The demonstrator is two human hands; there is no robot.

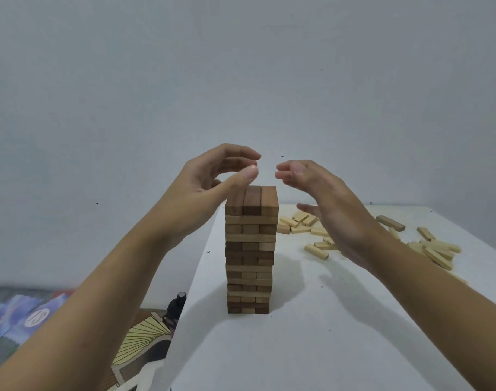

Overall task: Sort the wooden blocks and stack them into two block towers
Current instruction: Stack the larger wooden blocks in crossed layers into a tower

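Note:
A tall tower of brown wooden blocks [250, 249] stands upright near the left edge of the white table [311, 348]. Its top layer holds three dark blocks side by side. My left hand [213, 187] hovers at the tower's upper left, fingers curved and apart, thumb close to the top layer. My right hand [325, 198] hovers at the upper right, palm turned toward the tower, holding nothing. Several pale loose blocks [435, 249] lie scattered on the table behind my right hand, with one brown block [390, 223] among them.
The table's left edge runs just beside the tower. Below it on the floor are a dark bottle [177, 306], a patterned mat [145, 334] and coloured papers [21, 317]. A plain grey wall fills the background.

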